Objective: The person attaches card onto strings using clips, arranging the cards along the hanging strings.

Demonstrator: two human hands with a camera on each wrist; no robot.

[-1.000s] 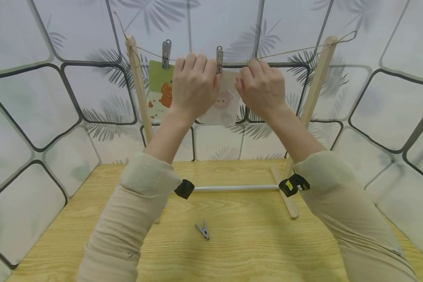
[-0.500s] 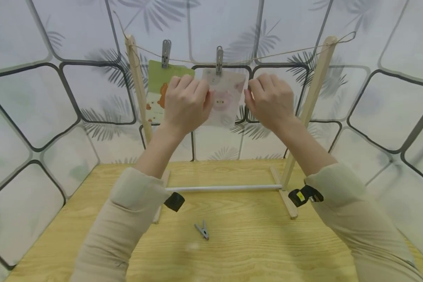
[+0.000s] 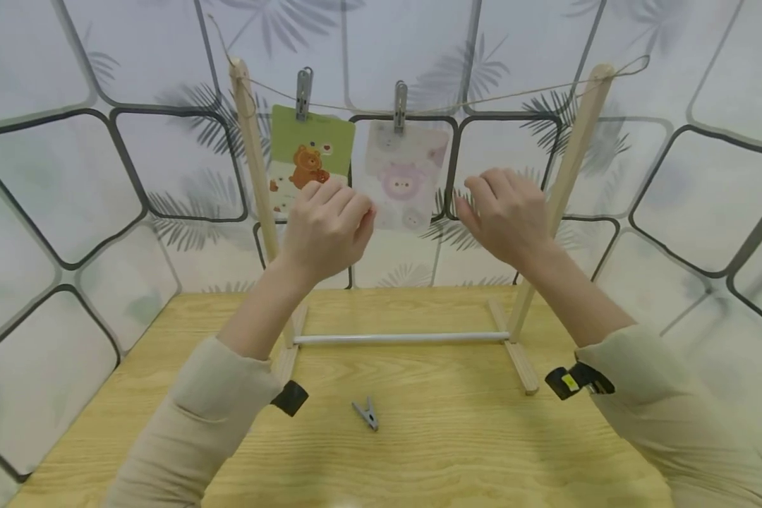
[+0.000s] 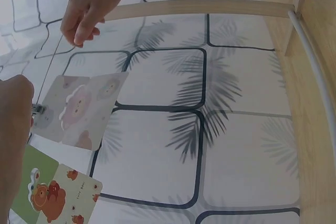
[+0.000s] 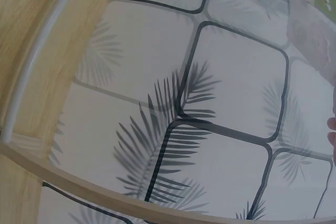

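Two cards hang from a thin string by metal clips. The green and white bear card (image 3: 311, 148) is held by the left clip (image 3: 303, 93). The pale pink card (image 3: 403, 180) hangs from the other clip (image 3: 400, 106). My left hand (image 3: 327, 229) is in front of the bear card's lower edge, fingers loosely curled and holding nothing. Right of the pink card, my right hand (image 3: 506, 215) is in the air, its fingers loosely bent and holding nothing. In the left wrist view the right hand (image 4: 94, 9) appears near the string, apart from the pink card (image 4: 79, 108).
Two wooden posts (image 3: 571, 162) carry the string (image 3: 495, 101), with a white rod (image 3: 406, 338) joining them low down. A loose grey clip (image 3: 366, 413) lies on the wooden table (image 3: 444, 437). Patterned cloth (image 3: 692, 197) surrounds the table.
Both hands have come down from the string and drawn apart, left hand leftward and right hand rightward. Both cards stay hanging, now less covered by the hands.
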